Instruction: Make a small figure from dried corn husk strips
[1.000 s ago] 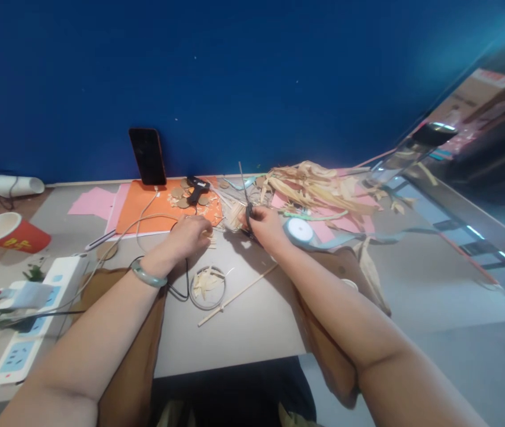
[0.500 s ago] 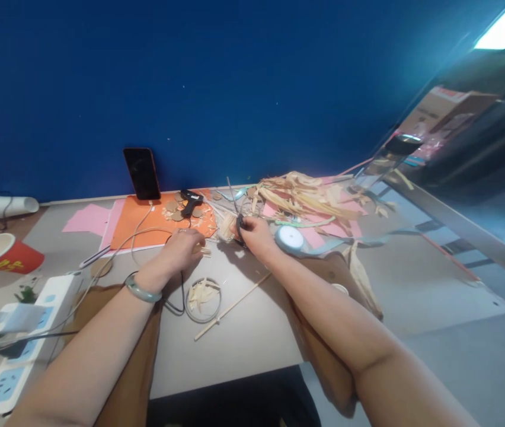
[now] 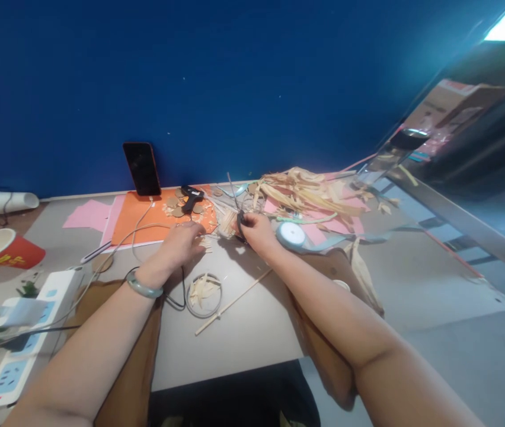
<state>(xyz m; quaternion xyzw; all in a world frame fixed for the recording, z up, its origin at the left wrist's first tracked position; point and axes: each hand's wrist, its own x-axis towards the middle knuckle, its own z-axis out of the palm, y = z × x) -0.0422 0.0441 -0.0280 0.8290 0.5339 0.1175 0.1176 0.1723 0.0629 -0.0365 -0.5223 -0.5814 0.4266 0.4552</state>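
Note:
My right hand (image 3: 258,232) is closed around the dark handles of a pair of scissors (image 3: 240,217), whose blades point up and away from me. Just left of them lies a pale bundle of woven-looking strips (image 3: 227,224). My left hand (image 3: 185,242), a bangle on its wrist, rests low over the table with its fingers bent and apart. By its fingertips are small pale cut strips (image 3: 207,244); whether they touch is hard to see. A round ring-shaped dish (image 3: 189,308) with pale husk pieces (image 3: 204,290) sits nearer to me, beside a thin wooden stick (image 3: 230,306).
A black glue gun (image 3: 191,199) lies on orange paper (image 3: 137,219) below a propped phone (image 3: 141,169). Dried husks (image 3: 306,190) and a ribbon spool (image 3: 291,235) are at right. A red paper cup (image 3: 21,250) and power strip (image 3: 57,287) stand left, with cables crossing the table.
My left hand has shifted slightly, its fingers now nearer the small strips. The right hand keeps the scissors in nearly the same place. The view has tilted a little.

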